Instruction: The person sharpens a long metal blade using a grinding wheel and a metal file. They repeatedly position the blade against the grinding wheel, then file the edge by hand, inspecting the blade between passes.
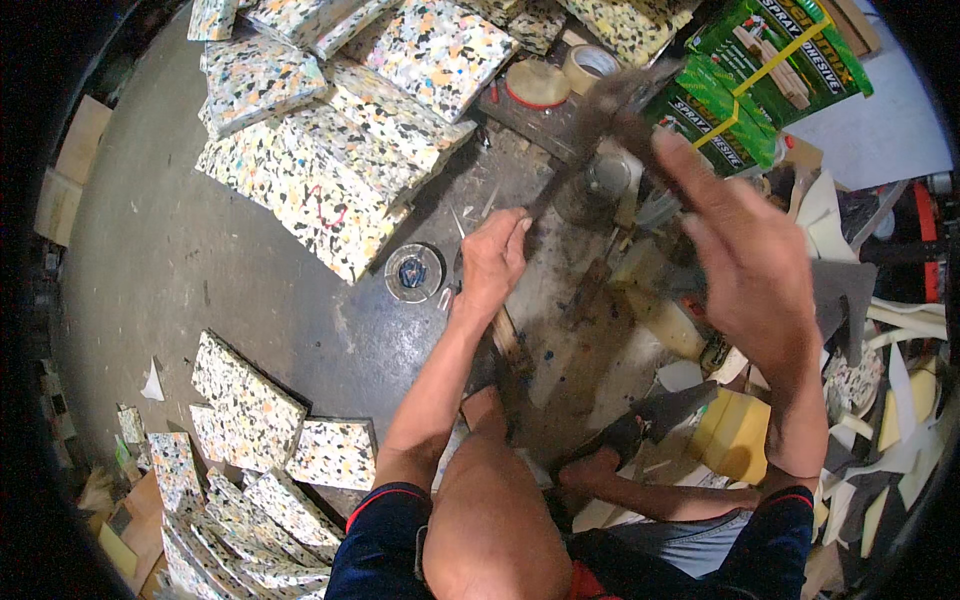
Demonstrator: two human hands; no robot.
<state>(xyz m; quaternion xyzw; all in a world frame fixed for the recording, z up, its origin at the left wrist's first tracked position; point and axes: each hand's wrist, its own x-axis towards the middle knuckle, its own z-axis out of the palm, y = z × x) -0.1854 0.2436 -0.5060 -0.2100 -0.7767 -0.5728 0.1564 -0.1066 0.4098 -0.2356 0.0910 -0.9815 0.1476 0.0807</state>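
Note:
My left hand point(490, 260) is closed in a pinch near the middle, low over the floor. What it grips is mostly hidden; a thin dark strip seems to run from its fingertips toward the upper right. My right hand point(745, 250) is raised at the right and smeared by motion. Its fingers are closed round a dark, blurred tool point(625, 115), hammer-like in outline, though its kind is unclear. Left of my left hand stands a round glass ashtray point(432, 292) with small dark-blue bits inside. A wooden stick point(508, 340) lies just below that hand.
Speckled foam blocks point(290, 190) are piled at the upper left, and more speckled foam pieces point(245, 410) lie at the lower left. Green boxes point(790, 60), tape point(590, 65) and a glass jar point(607, 178) stand at the upper right. Foam scraps point(900, 450) crowd the right side.

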